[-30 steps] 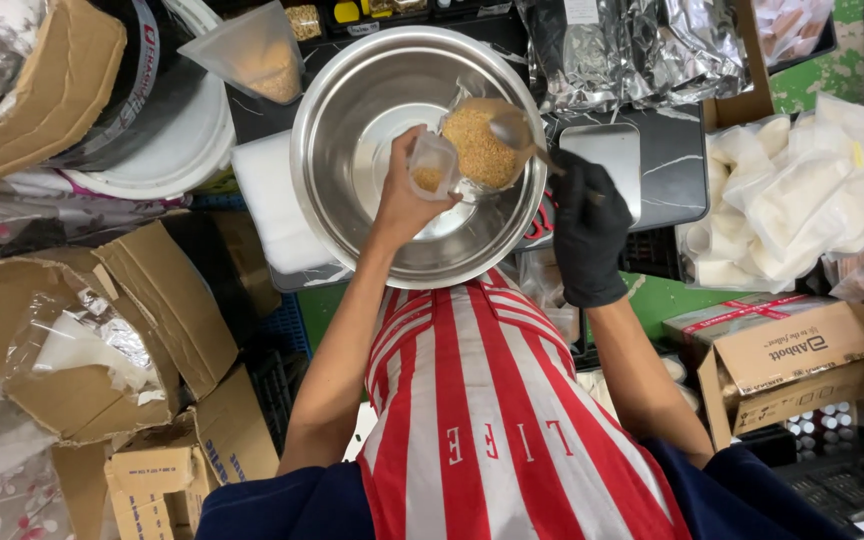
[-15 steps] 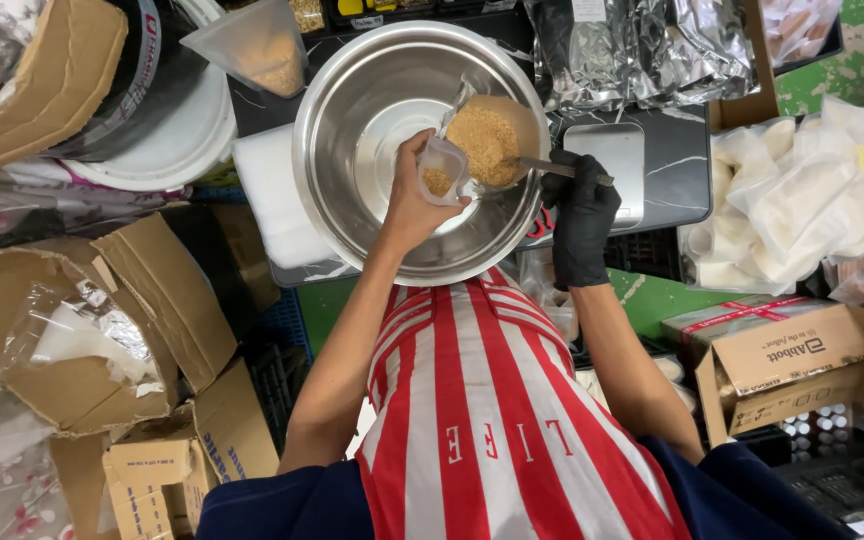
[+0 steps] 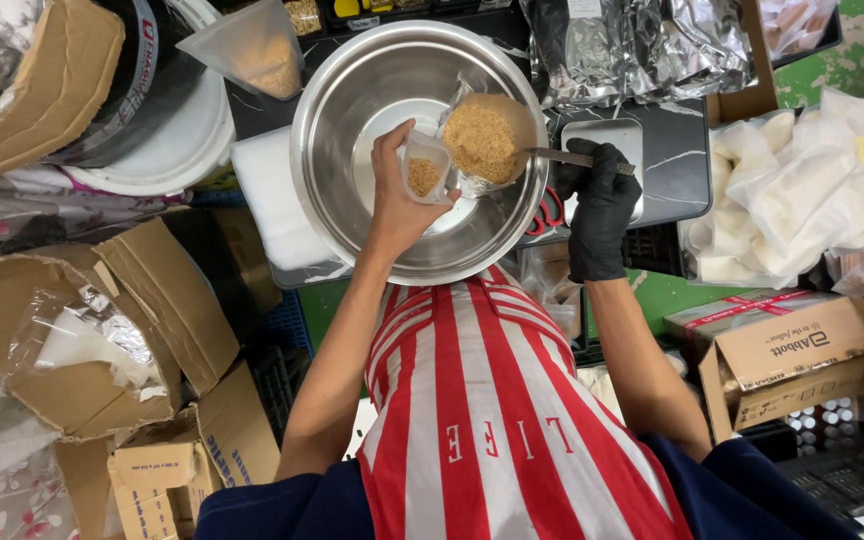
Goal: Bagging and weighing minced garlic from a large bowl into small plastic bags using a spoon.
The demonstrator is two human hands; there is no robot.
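The black-gloved right hand [image 3: 600, 205] hides the thin metal spoon's [image 3: 558, 156] handle end; the crumpled silver foil bags [image 3: 642, 40] are cut off by the top edge.

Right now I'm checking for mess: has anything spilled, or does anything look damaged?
No spill shows: the brown granules sit in the scoop over the steel bowl, and the small pouch in the left hand holds some. The torn, crumpled cardboard boxes at the left look damaged.

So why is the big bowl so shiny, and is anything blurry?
Head view: overhead light glares off the steel bowl and the foil bags; the left hand and its small bag look sharp, with edges only slightly soft.
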